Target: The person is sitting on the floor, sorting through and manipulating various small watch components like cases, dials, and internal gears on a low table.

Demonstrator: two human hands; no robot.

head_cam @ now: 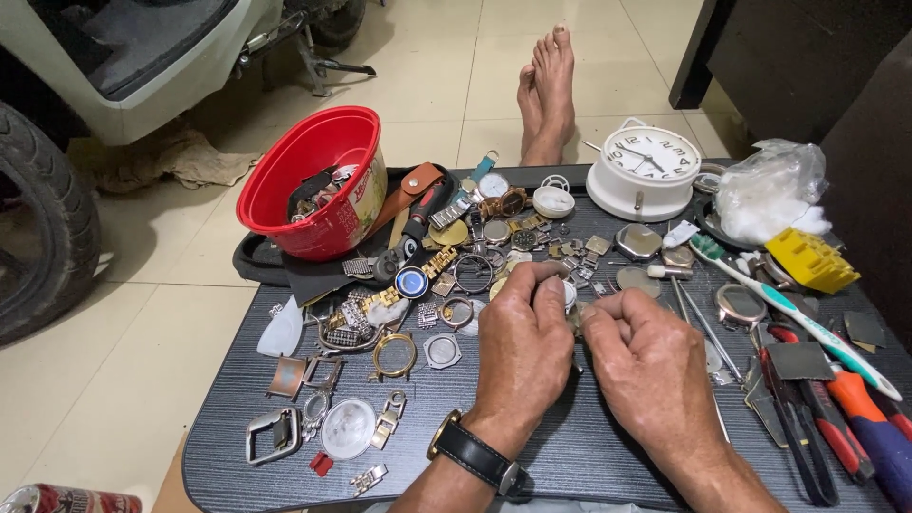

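Left hand (521, 347) and right hand (651, 366) pinched together on small watch part (573, 316); bare tray (589, 456) at 6 o'clock, loose watch cases (394, 353) crowding 9 o'clock.

Both hands (581, 323) pinching a small watch part (573, 309) over the parts-strewn dark table (589, 456).

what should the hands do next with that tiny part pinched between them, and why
Probably keep the pinch and lift the small part slightly clear of the tray. Both the left hand and the right hand close fingertips on it, directly over scattered watch cases and links where a dropped piece would be hard to find.
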